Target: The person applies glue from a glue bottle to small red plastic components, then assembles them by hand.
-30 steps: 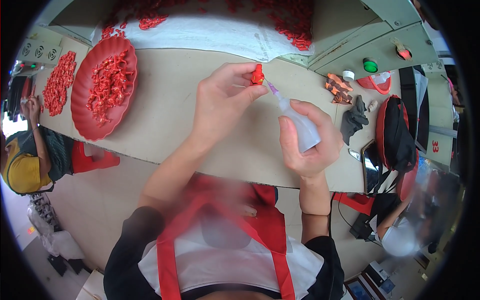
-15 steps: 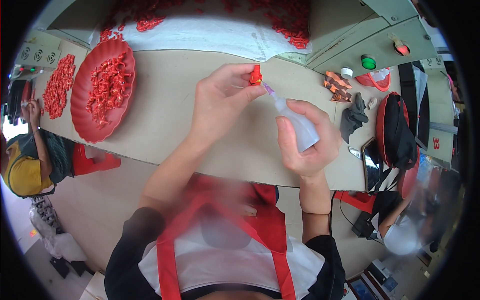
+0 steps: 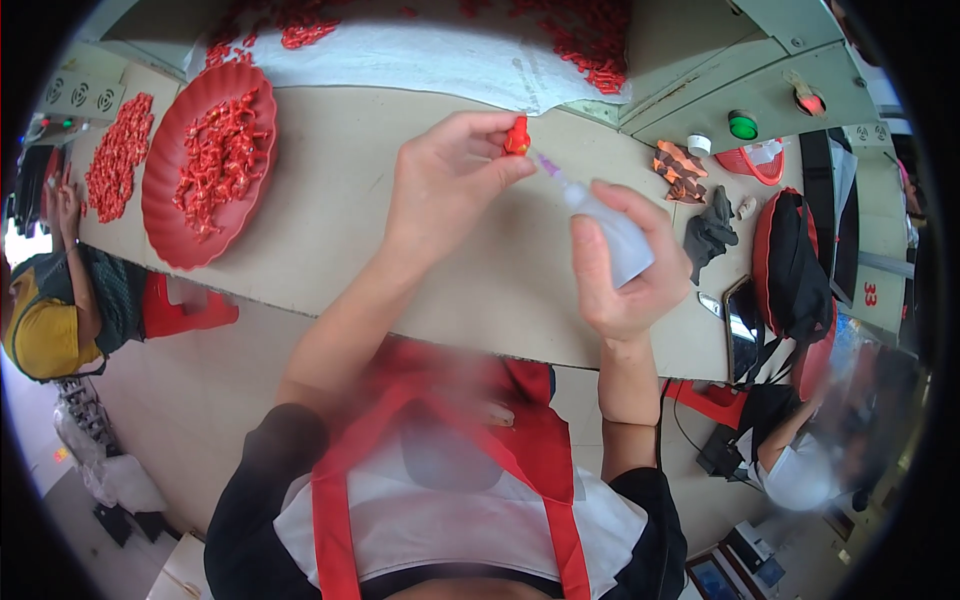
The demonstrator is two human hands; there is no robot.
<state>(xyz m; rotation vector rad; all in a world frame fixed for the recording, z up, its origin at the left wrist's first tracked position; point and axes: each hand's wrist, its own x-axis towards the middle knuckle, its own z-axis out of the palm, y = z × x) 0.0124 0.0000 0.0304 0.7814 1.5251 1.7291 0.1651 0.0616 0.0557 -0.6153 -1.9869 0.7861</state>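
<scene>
Between the thumb and fingers of my left hand (image 3: 445,180) is a small red figurine (image 3: 517,137) with a bit of yellow on it, held upright above the table. My right hand (image 3: 635,265) is wrapped round a translucent white squeeze bottle (image 3: 618,238). Its purple dispensing tip (image 3: 549,166) points at the figurine, with a small gap between them. To the left stands a red scalloped tray (image 3: 163,215) heaped with small red pieces (image 3: 217,155). What the pieces' exact shapes are is too small to tell.
Ahead, a white sheet (image 3: 430,75) carries more red pieces inside a pale green machine (image 3: 740,80) with a green button. At right lie a grey cloth (image 3: 711,235), a patterned cloth (image 3: 680,172), a phone (image 3: 741,330) and a black-red bag (image 3: 797,265). Other people sit at both sides.
My right hand has drawn the bottle back to the right, so its tip has come away from the figurine. My left hand keeps its hold, slightly raised.
</scene>
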